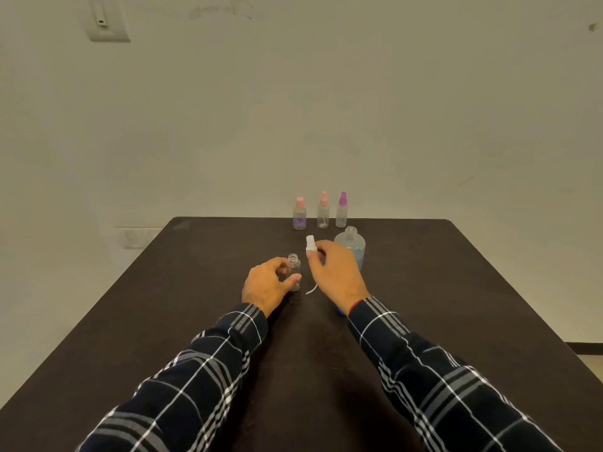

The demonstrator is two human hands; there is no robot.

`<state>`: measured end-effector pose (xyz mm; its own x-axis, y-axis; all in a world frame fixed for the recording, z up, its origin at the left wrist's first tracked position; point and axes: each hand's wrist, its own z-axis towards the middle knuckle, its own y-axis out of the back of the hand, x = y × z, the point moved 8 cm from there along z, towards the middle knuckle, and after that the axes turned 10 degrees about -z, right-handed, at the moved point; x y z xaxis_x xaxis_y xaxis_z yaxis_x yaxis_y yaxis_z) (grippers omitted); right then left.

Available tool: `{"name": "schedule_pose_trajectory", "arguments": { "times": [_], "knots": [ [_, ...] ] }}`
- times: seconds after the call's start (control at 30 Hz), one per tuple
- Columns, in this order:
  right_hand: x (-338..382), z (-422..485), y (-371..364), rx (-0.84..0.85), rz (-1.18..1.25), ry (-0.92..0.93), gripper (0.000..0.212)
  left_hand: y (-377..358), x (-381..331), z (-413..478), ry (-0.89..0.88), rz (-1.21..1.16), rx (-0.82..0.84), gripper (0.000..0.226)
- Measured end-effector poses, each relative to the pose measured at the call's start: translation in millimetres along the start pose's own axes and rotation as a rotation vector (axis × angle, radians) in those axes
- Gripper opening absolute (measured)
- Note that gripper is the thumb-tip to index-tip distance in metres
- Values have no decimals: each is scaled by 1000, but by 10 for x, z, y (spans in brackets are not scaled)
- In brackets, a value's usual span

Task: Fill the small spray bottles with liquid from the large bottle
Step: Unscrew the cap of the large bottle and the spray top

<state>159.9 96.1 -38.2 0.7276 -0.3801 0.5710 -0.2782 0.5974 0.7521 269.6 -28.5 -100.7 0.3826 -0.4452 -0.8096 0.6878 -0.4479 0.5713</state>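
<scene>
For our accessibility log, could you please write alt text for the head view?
A person's left hand holds a small uncapped bottle on a dark table while the right hand pinches a white spray cap beside it. An open large bottle and three capped spray bottles stand behind.

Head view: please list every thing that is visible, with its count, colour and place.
small open bottle: 1, clear, table centre, upright
spray cap: 1, white, with tube, right of that bottle
large bottle: 1, clear bluish, uncapped, behind right hand
capped spray bottles: 3, two pink caps, one purple, table's far edge
table: 1, dark brown
wall plates: 2, white, left wall
left hand: 1, holds small open bottle
right hand: 1, pinches spray cap
</scene>
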Motion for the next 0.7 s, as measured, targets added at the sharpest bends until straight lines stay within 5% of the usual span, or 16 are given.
{"name": "schedule_pose_trajectory", "arguments": {
  "times": [0.27, 0.7],
  "knots": [
    [-180, -60, -313, 168, -157, -160, 28, -7, -18, 4, -13, 16, 10, 38],
    [-250, -227, -475, 174, -293, -238, 35, 2, -20, 0, -40, 18, -11, 35]
  ]
}}
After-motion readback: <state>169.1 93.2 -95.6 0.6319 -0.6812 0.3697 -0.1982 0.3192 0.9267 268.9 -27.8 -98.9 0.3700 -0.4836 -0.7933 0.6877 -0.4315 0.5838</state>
